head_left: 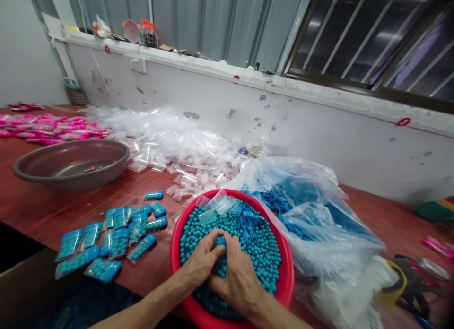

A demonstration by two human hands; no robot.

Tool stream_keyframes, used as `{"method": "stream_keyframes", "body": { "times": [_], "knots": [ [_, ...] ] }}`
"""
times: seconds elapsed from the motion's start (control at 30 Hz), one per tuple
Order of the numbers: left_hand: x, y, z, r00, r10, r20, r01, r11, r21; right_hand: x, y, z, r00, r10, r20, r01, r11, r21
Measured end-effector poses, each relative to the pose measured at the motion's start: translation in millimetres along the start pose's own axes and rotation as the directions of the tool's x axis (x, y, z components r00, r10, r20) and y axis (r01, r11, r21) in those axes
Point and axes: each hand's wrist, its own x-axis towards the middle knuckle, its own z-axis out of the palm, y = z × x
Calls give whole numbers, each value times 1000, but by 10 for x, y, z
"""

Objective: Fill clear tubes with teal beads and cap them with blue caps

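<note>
Where beads (pixel 262 248) lie, clear tubes (pixel 218 205).

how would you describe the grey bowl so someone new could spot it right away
On the red-brown table, look left of the red basin where both hands dig into teal beads. The grey bowl sits near the pink packets; it alone is wide, dull grey and almost empty.

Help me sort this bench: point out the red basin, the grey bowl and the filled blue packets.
red basin (pixel 288 272), head view, right rim.
grey bowl (pixel 39 169), head view, front wall.
filled blue packets (pixel 119 242), head view, one packet's middle.
</note>
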Motion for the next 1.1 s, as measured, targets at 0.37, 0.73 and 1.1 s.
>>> {"method": "stream_keyframes", "body": {
  "times": [0.37,0.73,1.1],
  "knots": [
    [-90,110,-60,991,43,-126,1,946,325,19,170,-88,980,-73,185,47,989,141],
    [-278,233,-1287,696,264,-668,419,606,676,948,33,-114,939,-207,274,286,912,-294],
    [-310,139,-302,935,299,-188,-63,666,744,566,393,-49,909,-44,414,185,934,-307]
  ]
}}
